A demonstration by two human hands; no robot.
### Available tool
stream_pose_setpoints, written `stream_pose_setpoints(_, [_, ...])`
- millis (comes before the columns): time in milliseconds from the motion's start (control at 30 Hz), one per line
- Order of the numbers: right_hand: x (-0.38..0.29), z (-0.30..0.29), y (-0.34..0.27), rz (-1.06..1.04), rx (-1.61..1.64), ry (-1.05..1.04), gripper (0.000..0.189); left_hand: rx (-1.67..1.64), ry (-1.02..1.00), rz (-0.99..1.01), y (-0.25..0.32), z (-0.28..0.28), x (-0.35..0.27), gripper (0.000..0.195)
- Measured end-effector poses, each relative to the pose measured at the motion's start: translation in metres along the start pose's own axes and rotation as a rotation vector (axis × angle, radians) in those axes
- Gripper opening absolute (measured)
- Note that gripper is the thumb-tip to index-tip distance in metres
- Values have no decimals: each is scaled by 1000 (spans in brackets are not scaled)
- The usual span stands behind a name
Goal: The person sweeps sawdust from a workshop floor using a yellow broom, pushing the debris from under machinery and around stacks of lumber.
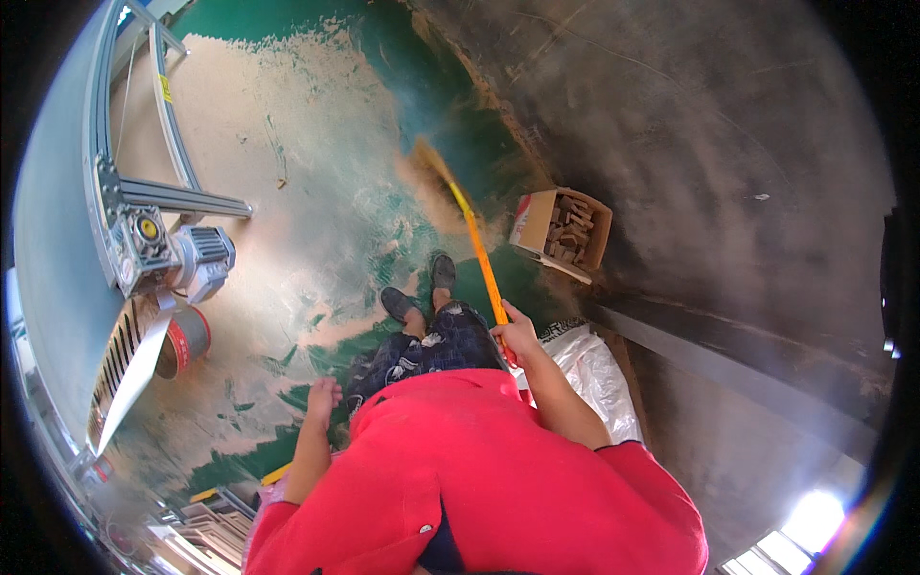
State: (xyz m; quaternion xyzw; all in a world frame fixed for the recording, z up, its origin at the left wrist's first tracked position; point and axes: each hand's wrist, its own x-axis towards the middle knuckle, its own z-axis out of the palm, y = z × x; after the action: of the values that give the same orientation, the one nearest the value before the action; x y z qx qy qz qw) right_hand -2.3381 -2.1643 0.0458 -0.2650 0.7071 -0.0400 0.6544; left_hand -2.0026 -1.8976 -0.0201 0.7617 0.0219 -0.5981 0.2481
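My right hand [514,333] is closed around the orange handle of a broom [483,260], near the handle's red end. The broom slants away from me, and its blurred bristle head rests at or just above the green floor [431,93], which is covered in pale brown dust. My left hand [325,397] hangs beside my left thigh with nothing in it, its fingers loosely bent. Both my feet stand on the dusty floor between the hand and the broom.
A cardboard box [537,221] of small wooden offcuts stands by the dark wall at the right. White plastic sacking [591,374] lies by my right arm. At left is an aluminium-framed conveyor with a gear motor [205,251], above a grey and red drum [188,341]. Stacked boards [215,535] sit lower left.
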Motion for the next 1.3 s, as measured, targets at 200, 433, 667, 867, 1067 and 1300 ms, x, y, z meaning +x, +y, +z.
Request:
stream_pose_setpoints(200, [44,-7,-33,-56,-343,243,65,-13,-5,141,45,28,-14,22])
stream_pose_setpoints(433, [41,63,16,62,-69,-32,65,-16,31,41,1,14,-20,22])
stream_pose_setpoints(667, [-65,8,23,194,275,-201,71,97,9,-59,-8,14,23,20])
stream_pose_setpoints(867, [-45,-24,18,119,143,25,71,-17,-64,70,58,56,11,19])
stream_pose_setpoints(1067, [18,29,30,148,127,-12,68,-12,-87,153,63,59,12,18])
stream_pose_setpoints(1300, [-32,60,-28,335,448,-445,60,-24,31,118,24,24,23,18])
